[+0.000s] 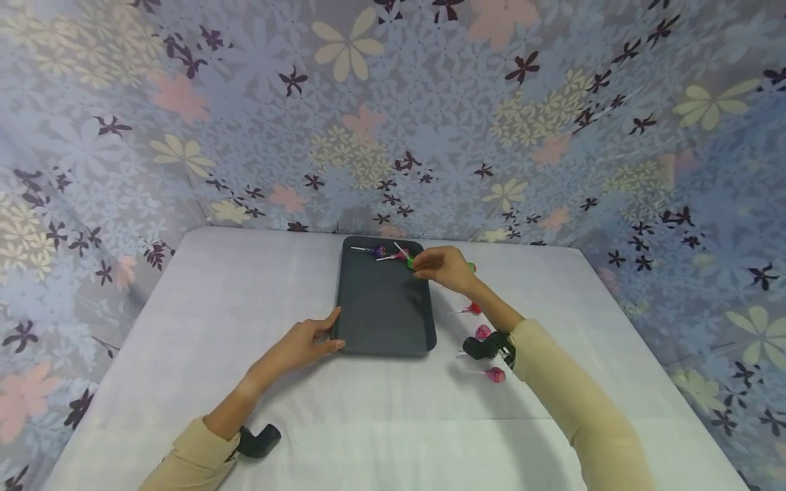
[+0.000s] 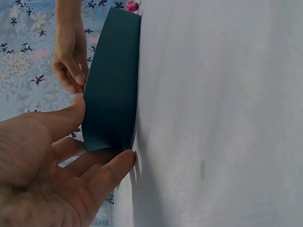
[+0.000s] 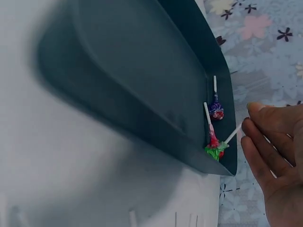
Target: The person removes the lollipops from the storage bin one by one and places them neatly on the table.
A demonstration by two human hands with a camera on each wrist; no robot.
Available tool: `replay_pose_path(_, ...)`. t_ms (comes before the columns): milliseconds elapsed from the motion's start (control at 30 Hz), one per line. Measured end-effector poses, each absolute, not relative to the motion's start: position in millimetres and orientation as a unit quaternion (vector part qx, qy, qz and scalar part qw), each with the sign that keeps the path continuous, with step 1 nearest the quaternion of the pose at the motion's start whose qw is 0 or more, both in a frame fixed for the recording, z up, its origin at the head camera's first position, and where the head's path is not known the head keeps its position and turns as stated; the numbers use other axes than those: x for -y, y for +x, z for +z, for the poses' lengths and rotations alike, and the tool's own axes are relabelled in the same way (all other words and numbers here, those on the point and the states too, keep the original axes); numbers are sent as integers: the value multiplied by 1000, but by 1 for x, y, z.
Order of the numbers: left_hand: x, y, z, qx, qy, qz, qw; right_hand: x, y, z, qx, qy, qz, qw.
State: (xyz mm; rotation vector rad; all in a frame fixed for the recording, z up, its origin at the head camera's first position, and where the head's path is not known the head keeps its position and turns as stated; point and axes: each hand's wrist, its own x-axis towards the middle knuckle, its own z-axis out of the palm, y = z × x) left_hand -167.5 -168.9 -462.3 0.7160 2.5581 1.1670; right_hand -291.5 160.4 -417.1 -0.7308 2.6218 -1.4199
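Observation:
A dark grey tray [image 1: 385,314] lies on the white-covered table. My left hand [image 1: 307,341] holds its near left corner; in the left wrist view the thumb [image 2: 71,116] is at the upper rim and the fingers curl below. My right hand [image 1: 445,268] is over the tray's far right corner, its fingertips close by a green lollipop [image 3: 215,152]. That lollipop's stick slants up toward the far wall and overlaps a fingertip in the right wrist view. Under it lies a red-pink lollipop [image 3: 212,137], with a purple lollipop [image 3: 216,110] beside them.
To the right of the tray, several more lollipops lie on the table: a green one [image 1: 471,267] partly behind my right wrist, a red one [image 1: 473,308], and pink ones [image 1: 495,374] nearer me. Flower-patterned cloth [image 1: 344,136] hangs behind the table and at its sides.

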Motion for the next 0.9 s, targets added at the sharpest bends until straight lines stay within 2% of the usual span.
replay_pose_path(367,169,-165,-462,-874,244,405,114,-143,-322,-423,-894,-191,-404,12)
replay_pose_path(900,168,-164,-462,-878,245,396,113,-136,-342,-428,-927,-152,-343,-19)
